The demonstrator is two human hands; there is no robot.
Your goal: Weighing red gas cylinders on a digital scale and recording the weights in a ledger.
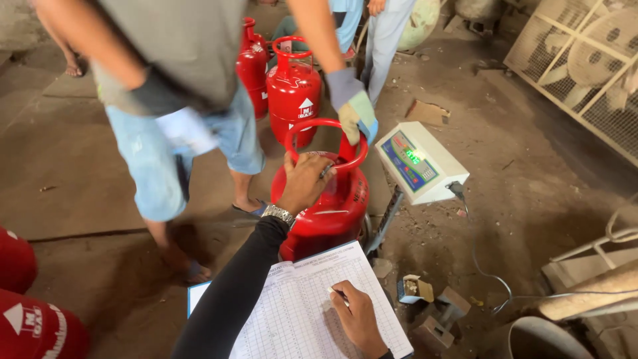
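Observation:
A red gas cylinder [329,216] stands on a weighing scale platform in the middle. My left hand [304,181], in a black sleeve with a wristwatch, curls over the cylinder's top by the red handle ring [312,126]. My right hand [357,318] holds a pen [337,294] with its tip on a printed tally sheet [299,306] on a blue clipboard at the bottom. Another person's gloved hand [353,110] grips the far side of the same ring.
The scale's white display head [420,161] with a lit green readout stands right of the cylinder, its cable trailing over the dirt floor. Two more red cylinders [292,90] stand behind, others [30,319] at bottom left. The other person stands at left. Wire cages [585,60] at right.

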